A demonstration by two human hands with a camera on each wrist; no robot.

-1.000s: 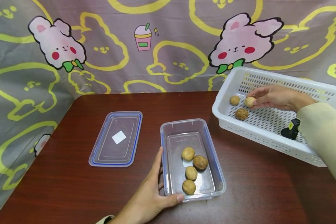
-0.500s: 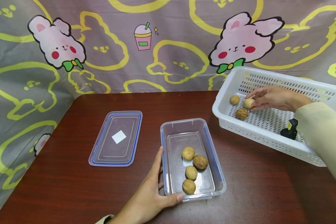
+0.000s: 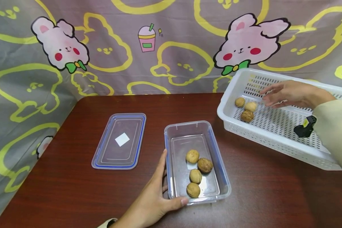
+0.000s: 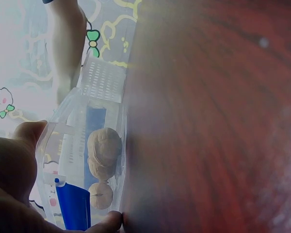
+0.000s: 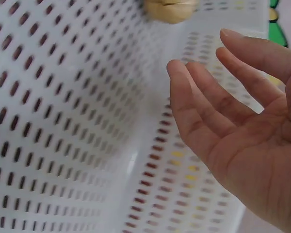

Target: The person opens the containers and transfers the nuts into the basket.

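My left hand (image 3: pixel 149 196) grips the near left corner of a clear plastic food container (image 3: pixel 181 129), thumb along the near wall. Inside lie several walnuts, among them a darker walnut (image 3: pixel 205 165); the left wrist view shows some walnuts (image 4: pixel 105 148) through the wall. My right hand (image 3: pixel 297 93) hovers inside the white perforated basket (image 3: pixel 269 141), fingers spread and holding nothing. Left of its fingertips, three walnuts sit close together at the basket's left end: a small walnut (image 3: pixel 240 102), a pale walnut (image 3: pixel 250 106) and a brown walnut (image 3: pixel 247 116).
A clear lid with a blue seal (image 3: pixel 119 155) lies flat on the dark red table (image 3: pixel 74 186), left of the container. A small black device (image 3: pixel 305 126) with a yellow label shows beside my right sleeve. Behind the table hangs a patterned cloth (image 3: pixel 185 28).
My right hand has let go of the pale walnut, which now rests beside the other two. That hand has drawn back up and to the right. My left hand keeps its grip.
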